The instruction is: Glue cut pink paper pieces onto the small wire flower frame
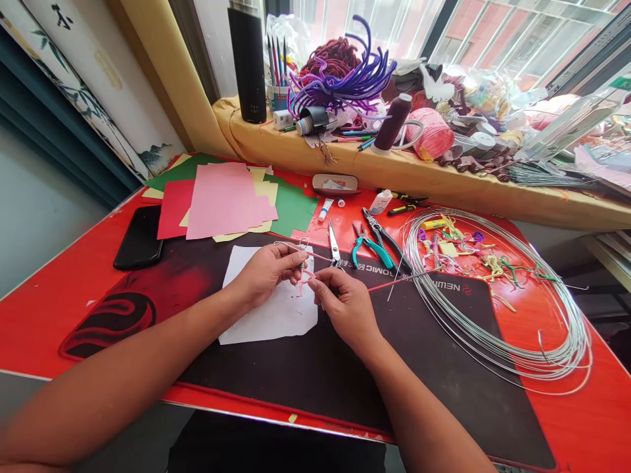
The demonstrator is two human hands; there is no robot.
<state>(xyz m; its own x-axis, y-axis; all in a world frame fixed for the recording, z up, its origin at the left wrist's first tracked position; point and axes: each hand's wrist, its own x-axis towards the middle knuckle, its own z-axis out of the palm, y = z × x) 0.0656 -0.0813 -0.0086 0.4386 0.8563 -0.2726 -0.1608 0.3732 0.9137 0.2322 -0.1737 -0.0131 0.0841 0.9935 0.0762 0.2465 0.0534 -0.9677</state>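
My left hand (273, 270) pinches a thin bent wire (290, 245) between thumb and fingertips, over a white sheet of paper (269, 322). Close beside it, my right hand (345, 302) is closed on a thin pink strip (394, 283), whose long end trails out to the right past the knuckles. Between the two hands, a short piece of pink strip (300, 286) hangs around the wire. How the strip is joined to the wire is too small to tell. Scissors (334, 244) lie just beyond my right hand.
Teal-handled pliers (367, 246) and black pliers (387, 240) lie beyond my hands. A big wire coil (557, 341) with scraps inside covers the right side. Coloured paper (227, 200) and a black phone (139, 238) are at the left. Yarn (345, 79) and craft supplies crowd the windowsill.
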